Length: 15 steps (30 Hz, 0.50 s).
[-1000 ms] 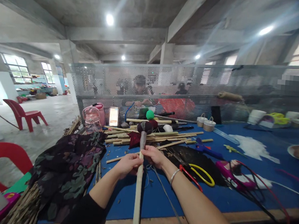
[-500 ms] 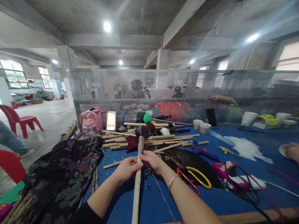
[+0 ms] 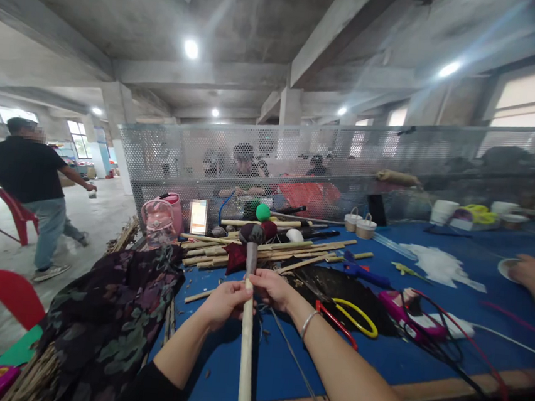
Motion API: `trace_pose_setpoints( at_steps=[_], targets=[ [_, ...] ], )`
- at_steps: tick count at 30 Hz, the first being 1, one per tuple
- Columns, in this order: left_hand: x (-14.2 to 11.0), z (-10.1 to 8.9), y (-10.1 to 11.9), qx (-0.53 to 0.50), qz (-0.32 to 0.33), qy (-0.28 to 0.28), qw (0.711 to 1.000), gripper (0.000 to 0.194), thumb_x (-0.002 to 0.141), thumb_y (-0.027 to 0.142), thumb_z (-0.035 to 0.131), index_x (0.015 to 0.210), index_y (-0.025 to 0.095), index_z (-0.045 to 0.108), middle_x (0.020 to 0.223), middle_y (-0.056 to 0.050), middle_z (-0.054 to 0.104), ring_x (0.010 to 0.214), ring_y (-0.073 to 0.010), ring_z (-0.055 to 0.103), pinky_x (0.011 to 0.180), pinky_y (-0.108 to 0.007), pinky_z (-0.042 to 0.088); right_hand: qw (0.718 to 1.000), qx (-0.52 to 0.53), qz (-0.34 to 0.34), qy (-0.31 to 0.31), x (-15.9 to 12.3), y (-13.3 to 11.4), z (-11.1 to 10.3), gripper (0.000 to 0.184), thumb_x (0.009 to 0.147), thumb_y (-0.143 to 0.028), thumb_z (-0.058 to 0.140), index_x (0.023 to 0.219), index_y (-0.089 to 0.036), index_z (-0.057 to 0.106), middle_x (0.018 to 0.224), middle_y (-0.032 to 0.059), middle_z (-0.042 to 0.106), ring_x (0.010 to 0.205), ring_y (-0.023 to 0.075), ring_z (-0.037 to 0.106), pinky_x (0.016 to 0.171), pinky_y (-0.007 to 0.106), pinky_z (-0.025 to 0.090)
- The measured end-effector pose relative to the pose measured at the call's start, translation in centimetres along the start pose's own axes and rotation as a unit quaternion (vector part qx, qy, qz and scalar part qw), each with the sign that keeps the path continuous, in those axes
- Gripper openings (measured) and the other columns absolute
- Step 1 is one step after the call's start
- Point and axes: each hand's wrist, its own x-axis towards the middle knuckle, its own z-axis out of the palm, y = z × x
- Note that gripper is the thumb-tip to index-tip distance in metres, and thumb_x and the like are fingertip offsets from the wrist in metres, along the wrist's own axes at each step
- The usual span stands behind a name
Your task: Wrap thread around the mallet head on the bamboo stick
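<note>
From afar I saw the left hand [image 3: 222, 306] and right hand [image 3: 276, 288], fingers [image 3: 242, 295] pinching one pale, grey-ended stick [image 3: 246, 356], two small buckets [image 3: 365, 229] and one green ball [image 3: 263, 212] beyond.

a plain black sleeve [image 3: 155, 388] ends on the left forearm [image 3: 181, 351], and a silvery bangle [image 3: 307, 324] rings the right wrist [image 3: 299, 312].

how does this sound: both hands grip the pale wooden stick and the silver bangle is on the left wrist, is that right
Not quite: the head view shows the silver bangle on the right wrist. The rest stands: left hand and right hand both grip the pale wooden stick.
</note>
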Motion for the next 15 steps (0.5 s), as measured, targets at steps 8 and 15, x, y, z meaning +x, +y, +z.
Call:
trace_pose_setpoints(
  at_steps=[8,15],
  targets=[
    [0.3,0.5,-0.9,0.102,0.020,0.092,0.990,0.037,0.065,0.048,0.063,0.073,0.016,0.047,0.053,0.003,0.050,0.040,-0.0087,0.047,0.040,-0.020,0.037,0.999,0.007,-0.020,0.036,0.1,-0.1,1.2,0.035,0.057,-0.038,0.073,0.065,-0.013,0.050,0.047,-0.0048,0.048,0.037,0.0037,0.037,0.036,0.019,0.022],
    [2.1,-0.5,0.7,0.190,-0.029,0.023,0.981,0.045,0.057,0.054,0.068,0.063,0.014,0.047,0.051,0.000,0.052,0.043,-0.0088,0.048,0.043,-0.020,0.035,0.995,-0.038,-0.017,0.086,0.1,-0.3,0.8,0.029,0.061,-0.036,0.068,0.067,-0.012,0.053,0.046,-0.0048,0.049,0.035,0.0035,0.036,0.034,0.019,0.017]
  ],
)
